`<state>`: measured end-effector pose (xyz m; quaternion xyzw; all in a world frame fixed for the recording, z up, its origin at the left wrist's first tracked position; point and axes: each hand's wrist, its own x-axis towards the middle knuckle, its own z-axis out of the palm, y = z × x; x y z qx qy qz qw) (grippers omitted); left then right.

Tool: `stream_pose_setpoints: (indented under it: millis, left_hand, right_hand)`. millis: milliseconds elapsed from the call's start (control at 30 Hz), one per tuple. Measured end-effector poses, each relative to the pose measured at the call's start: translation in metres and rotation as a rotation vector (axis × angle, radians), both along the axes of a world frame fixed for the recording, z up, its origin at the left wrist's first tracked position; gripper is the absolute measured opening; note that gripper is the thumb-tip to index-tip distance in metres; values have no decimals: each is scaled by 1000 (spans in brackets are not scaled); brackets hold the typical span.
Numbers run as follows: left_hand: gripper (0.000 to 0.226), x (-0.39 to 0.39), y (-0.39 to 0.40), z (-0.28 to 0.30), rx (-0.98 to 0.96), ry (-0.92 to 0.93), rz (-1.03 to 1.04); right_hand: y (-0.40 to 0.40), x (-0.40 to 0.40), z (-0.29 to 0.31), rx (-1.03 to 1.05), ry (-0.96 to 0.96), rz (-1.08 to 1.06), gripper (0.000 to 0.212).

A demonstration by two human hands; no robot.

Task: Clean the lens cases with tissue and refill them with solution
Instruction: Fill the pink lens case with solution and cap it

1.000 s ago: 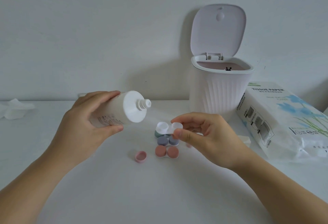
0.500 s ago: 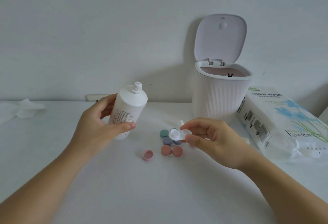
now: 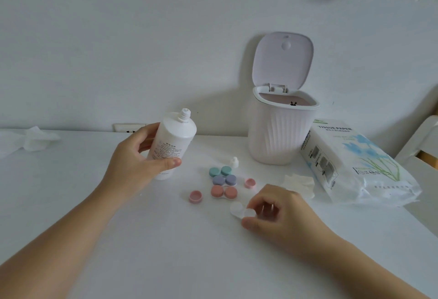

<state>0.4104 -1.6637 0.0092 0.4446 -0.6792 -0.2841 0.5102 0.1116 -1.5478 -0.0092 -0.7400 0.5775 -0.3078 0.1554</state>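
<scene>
Lowered from mid-air to the near table, the white lens case [image 3: 241, 211] sits pinched in the right hand [image 3: 279, 215], so keep it level (wells likely full) while the left hand [image 3: 139, 158] grips the uncapped solution bottle [image 3: 173, 142] upright at far left.

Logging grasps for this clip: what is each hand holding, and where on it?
The left hand grips the uncapped solution bottle around its body. The right hand pinches the white lens case at its right cup, low at the table.
</scene>
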Motion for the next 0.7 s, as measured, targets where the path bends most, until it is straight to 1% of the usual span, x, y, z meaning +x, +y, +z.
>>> stream_pose_setpoints:
  millis: [167, 300, 367, 433, 467, 567, 600, 633, 700]
  left_hand:
    - [74, 1, 0, -2, 0, -2, 4]
    - [75, 2, -1, -3, 2, 0, 5]
    - [75, 3, -2, -3, -1, -2, 5]
    - [75, 3, -3, -4, -1, -2, 5]
    - [75, 3, -3, -4, -1, -2, 5]
    - [74, 3, -3, -4, -3, -5, -4]
    - [74, 3, -3, -4, -3, -4, -8]
    - [75, 3, -3, -3, -2, -3, -13]
    - [77, 3, -3, -3, -1, 0, -20]
  right_hand:
    - [8, 8, -4, -69, 151, -29, 41]
    - [4, 16, -5, -70, 252, -59, 56]
    - [2, 20, -6, -84, 257, -68, 59]
    - [0, 17, -3, -77, 178, -41, 54]
    - [-1, 14, 0, -72, 136, -9, 47]
    - [-11, -4, 11, -74, 68, 67, 7]
    - [-15, -10, 14, -40, 72, 83, 11]
    - [-18, -16, 16, -1, 83, 105, 21]
    - [-24, -21, 17, 95, 150, 159, 29]
